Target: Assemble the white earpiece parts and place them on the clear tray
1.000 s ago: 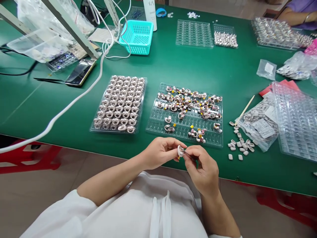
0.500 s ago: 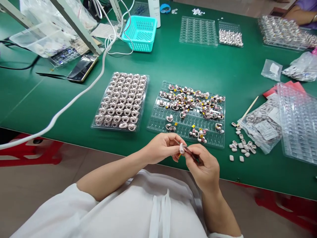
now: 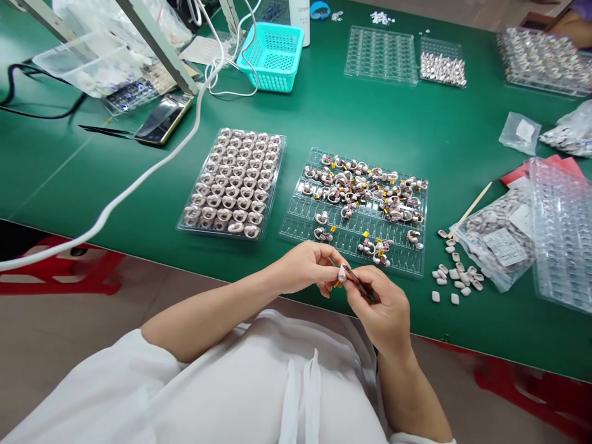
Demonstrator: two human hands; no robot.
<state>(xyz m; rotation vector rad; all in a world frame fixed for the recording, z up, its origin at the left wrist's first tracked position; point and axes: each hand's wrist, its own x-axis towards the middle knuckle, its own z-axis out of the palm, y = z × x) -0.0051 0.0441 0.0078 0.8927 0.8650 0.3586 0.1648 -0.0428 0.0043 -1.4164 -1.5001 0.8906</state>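
Between the fingertips of my left hand (image 3: 317,266) is a small pale beige part (image 3: 342,273) with a yellow tab beneath it. My right hand (image 3: 382,303) is closed on dark tweezers (image 3: 359,284), whose tips meet that part. Just beyond my hands lies a clear tray (image 3: 296,229) with several loose beige pieces (image 3: 345,182) carrying yellow tabs and reddish bits. Left of it, another clear tray (image 3: 264,231) is filled with rows of beige ring-like shells (image 3: 230,190). Small beige caps (image 3: 459,275) lie scattered to the right of my hands.
A plastic bag (image 3: 497,234) of beige parts, a wooden stick (image 3: 476,202) and stacked clear trays (image 3: 562,246) lie right. A turquoise basket (image 3: 272,77) stands at the back. A white cable (image 3: 152,172) crosses the left side, near a phone (image 3: 161,123). Another person's arm (image 3: 573,28) shows far right.
The camera view has shifted slightly, so the table things appear a little further right. The small beige part has turned somewhat in my fingers; the tweezers remain against it.
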